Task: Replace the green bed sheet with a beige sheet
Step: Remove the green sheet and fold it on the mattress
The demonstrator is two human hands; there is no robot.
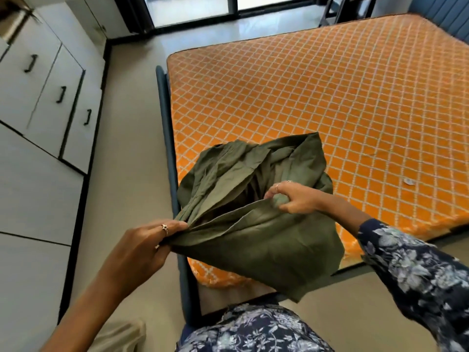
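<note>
One olive-green sheet (253, 204), crumpled and partly folded, lies bunched over one bare orange mattress (330, 97); left hand (144, 247) and right hand (294, 196) each pinch its edge.

Bare orange mattress (330, 110) (white lattice pattern) with bunched green sheet (253, 189) resting on its near corner

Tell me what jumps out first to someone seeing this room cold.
The bare orange mattress with its white diamond pattern fills the upper right. Over its near corner, the left hand and right hand hold a bunched green sheet between them. White cupboards with black handles line the left wall.
</note>
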